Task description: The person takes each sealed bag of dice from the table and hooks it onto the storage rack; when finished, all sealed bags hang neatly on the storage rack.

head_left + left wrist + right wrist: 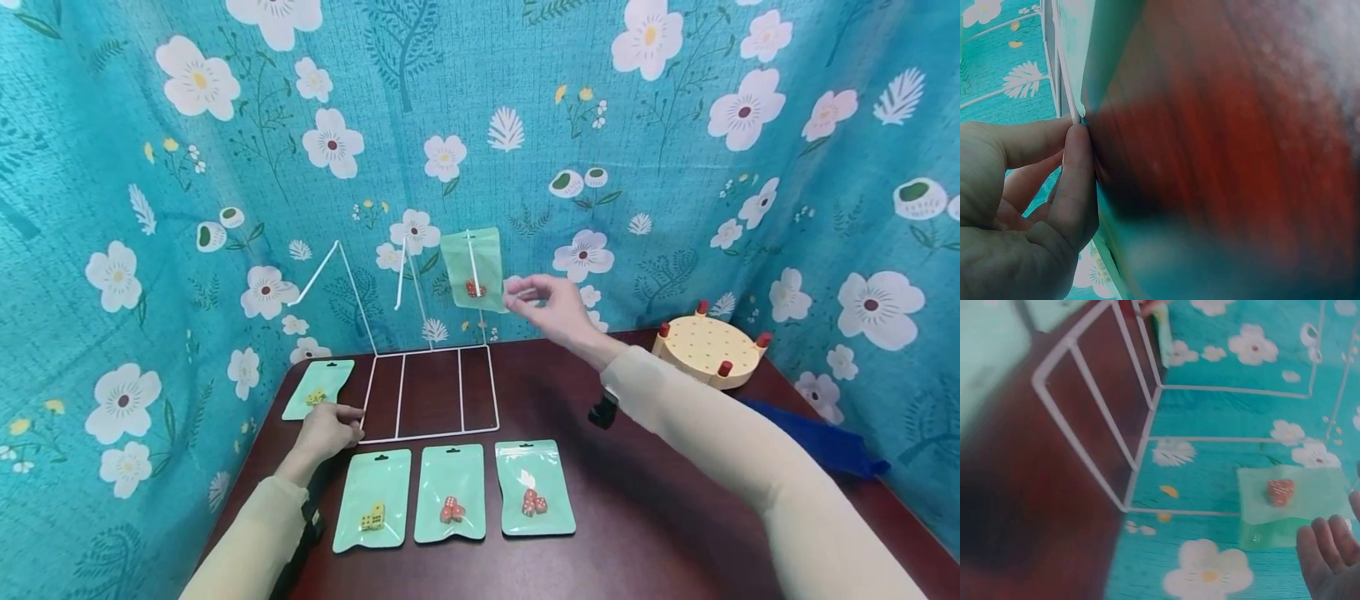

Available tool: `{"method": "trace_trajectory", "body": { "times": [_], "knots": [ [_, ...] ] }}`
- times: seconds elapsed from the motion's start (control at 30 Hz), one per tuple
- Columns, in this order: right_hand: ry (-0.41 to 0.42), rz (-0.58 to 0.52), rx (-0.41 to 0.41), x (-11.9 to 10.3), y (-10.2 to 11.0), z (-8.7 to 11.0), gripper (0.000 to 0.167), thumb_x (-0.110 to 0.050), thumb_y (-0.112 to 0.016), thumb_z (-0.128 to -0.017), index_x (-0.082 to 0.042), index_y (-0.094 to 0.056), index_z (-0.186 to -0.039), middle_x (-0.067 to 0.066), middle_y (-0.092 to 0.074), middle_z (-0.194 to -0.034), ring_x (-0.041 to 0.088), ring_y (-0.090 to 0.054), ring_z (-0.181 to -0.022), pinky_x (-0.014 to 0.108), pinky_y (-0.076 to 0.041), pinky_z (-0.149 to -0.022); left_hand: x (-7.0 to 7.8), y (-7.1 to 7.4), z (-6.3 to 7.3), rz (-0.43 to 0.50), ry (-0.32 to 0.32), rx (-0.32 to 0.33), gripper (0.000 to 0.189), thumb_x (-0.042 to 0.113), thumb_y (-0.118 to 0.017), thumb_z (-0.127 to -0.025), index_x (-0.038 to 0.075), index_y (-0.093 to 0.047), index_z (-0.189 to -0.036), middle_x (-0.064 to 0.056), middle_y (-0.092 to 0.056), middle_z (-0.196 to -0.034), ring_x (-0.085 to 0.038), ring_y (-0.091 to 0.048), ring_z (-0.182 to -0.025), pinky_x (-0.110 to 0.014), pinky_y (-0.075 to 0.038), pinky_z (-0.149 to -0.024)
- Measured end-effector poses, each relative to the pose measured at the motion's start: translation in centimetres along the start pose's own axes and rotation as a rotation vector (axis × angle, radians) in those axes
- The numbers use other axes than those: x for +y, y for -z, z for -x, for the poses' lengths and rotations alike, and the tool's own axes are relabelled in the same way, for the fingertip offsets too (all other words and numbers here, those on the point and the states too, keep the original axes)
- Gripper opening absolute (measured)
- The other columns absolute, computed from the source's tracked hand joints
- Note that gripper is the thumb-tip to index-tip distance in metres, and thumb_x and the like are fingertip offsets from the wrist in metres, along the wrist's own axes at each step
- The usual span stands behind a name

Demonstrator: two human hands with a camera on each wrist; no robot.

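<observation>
A white wire rack (400, 357) stands on the dark table, with three arms rising at the back. On its right arm hangs a mint-green pouch (456, 268) containing red dice (476, 288). Just right of that pouch is my right hand (551, 307), its fingers loosely bent with nothing held; in the right wrist view the fingers (1329, 547) lie beside the pouch's edge. My left hand (324, 433) pinches the rack's base wire at the front left corner between thumb and finger, seen closely in the left wrist view (1035, 206).
In front of the rack lie three mint pouches: one with yellow dice (372, 500), two with red dice (450, 493) (535, 487). Another yellow-dice pouch (318, 389) lies left of the rack. A round pegged board (708, 346) and blue object (817, 439) are at the right.
</observation>
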State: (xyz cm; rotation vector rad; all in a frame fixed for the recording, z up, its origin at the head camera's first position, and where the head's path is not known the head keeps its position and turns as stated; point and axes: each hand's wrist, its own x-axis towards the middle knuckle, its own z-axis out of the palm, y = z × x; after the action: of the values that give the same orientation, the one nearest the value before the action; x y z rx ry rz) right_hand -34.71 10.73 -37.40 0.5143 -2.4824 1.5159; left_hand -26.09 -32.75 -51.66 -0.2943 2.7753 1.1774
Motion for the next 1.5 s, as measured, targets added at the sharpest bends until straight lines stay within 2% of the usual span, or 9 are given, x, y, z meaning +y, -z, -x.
{"method": "trace_trajectory", "body": {
  "times": [0.2, 0.47, 0.57, 0.67, 0.83, 0.97, 1.17, 1.27, 1.5],
  "knots": [
    [-0.034, 0.033, -0.163, 2.6, 0.0, 4.9, 0.031, -0.028, -0.087, -0.099, -0.013, -0.082, -0.126, 0.010, -0.085, -0.122, 0.028, -0.080, -0.114, 0.035, -0.061, -0.092, -0.1, -0.1, -0.1, 0.010, -0.011, 0.005, 0.038, 0.000, -0.074, -0.099, -0.002, -0.078, -0.137, -0.018, -0.078, -0.109, -0.016, -0.072, -0.084, -0.033, -0.067, -0.077],
    [-0.013, 0.176, -0.378, 7.5, -0.8, 10.8, 0.036, -0.030, -0.089, -0.096, -0.012, -0.082, -0.126, 0.012, -0.084, -0.126, 0.027, -0.078, -0.115, 0.055, -0.064, -0.105, 0.2, -0.1, -0.2, 0.020, -0.013, 0.003, 0.038, 0.000, -0.075, -0.099, -0.003, -0.077, -0.137, -0.016, -0.078, -0.104, -0.016, -0.073, -0.082, -0.035, -0.069, -0.079],
    [0.007, 0.242, -0.443, 8.5, -1.1, 12.4, 0.044, -0.034, -0.092, -0.094, -0.010, -0.081, -0.129, 0.011, -0.084, -0.125, 0.025, -0.078, -0.112, 0.051, -0.066, -0.100, 0.4, 0.1, -0.2, 0.022, -0.012, 0.003, 0.038, 0.000, -0.074, -0.100, -0.003, -0.077, -0.138, -0.016, -0.078, -0.104, -0.016, -0.074, -0.083, -0.035, -0.069, -0.080],
    [0.019, 0.318, -0.469, 9.0, -1.4, 13.6, 0.050, -0.035, -0.096, -0.089, -0.011, -0.080, -0.130, 0.006, -0.083, -0.123, 0.022, -0.077, -0.109, 0.045, -0.068, -0.096, 0.5, 0.2, -0.2, 0.024, -0.008, 0.008, 0.039, 0.000, -0.075, -0.100, -0.001, -0.077, -0.138, -0.015, -0.079, -0.104, -0.016, -0.075, -0.084, -0.035, -0.069, -0.081],
    [0.061, 0.425, -0.457, 9.4, -2.1, 14.8, 0.052, -0.029, -0.102, -0.082, -0.014, -0.081, -0.126, 0.000, -0.082, -0.117, 0.016, -0.073, -0.102, 0.035, -0.065, -0.090, 0.3, 0.3, -0.3, 0.030, -0.008, 0.008, 0.039, 0.000, -0.074, -0.099, -0.002, -0.077, -0.138, -0.015, -0.078, -0.102, -0.016, -0.077, -0.084, -0.036, -0.070, -0.081],
    [0.071, 0.440, -0.455, 9.3, -2.6, 15.0, 0.050, -0.022, -0.104, -0.079, -0.012, -0.082, -0.123, 0.000, -0.080, -0.109, 0.015, -0.070, -0.096, 0.033, -0.062, -0.085, 0.2, 0.4, -0.3, 0.029, 0.000, 0.005, 0.039, 0.000, -0.075, -0.099, -0.002, -0.077, -0.138, -0.014, -0.078, -0.101, -0.016, -0.077, -0.084, -0.037, -0.071, -0.083],
    [0.062, 0.442, -0.505, 9.1, -3.1, 14.9, 0.039, -0.014, -0.100, -0.082, -0.015, -0.083, -0.117, -0.004, -0.080, -0.102, 0.008, -0.064, -0.088, 0.031, -0.058, -0.080, -0.2, 0.4, -0.2, 0.028, -0.008, 0.002, 0.039, 0.000, -0.076, -0.099, -0.004, -0.077, -0.138, -0.014, -0.077, -0.099, -0.016, -0.076, -0.083, -0.038, -0.071, -0.083],
    [0.073, 0.463, -0.520, 9.0, -3.3, 15.1, 0.036, -0.014, -0.098, -0.084, -0.019, -0.083, -0.117, -0.007, -0.081, -0.104, 0.007, -0.063, -0.088, 0.031, -0.058, -0.081, -0.3, 0.2, -0.2, 0.037, -0.017, -0.005, 0.039, -0.001, -0.076, -0.098, -0.004, -0.077, -0.137, -0.014, -0.077, -0.098, -0.016, -0.077, -0.083, -0.038, -0.071, -0.082],
    [0.080, 0.442, -0.494, 8.8, -3.3, 15.4, 0.050, -0.013, -0.099, -0.083, -0.016, -0.078, -0.128, -0.002, -0.081, -0.119, 0.013, -0.069, -0.102, 0.041, -0.064, -0.093, -0.1, 0.0, -0.2, 0.034, -0.015, -0.002, 0.039, -0.001, -0.077, -0.098, -0.004, -0.078, -0.136, -0.012, -0.076, -0.094, -0.016, -0.076, -0.081, -0.037, -0.071, -0.082]
  ]
}}
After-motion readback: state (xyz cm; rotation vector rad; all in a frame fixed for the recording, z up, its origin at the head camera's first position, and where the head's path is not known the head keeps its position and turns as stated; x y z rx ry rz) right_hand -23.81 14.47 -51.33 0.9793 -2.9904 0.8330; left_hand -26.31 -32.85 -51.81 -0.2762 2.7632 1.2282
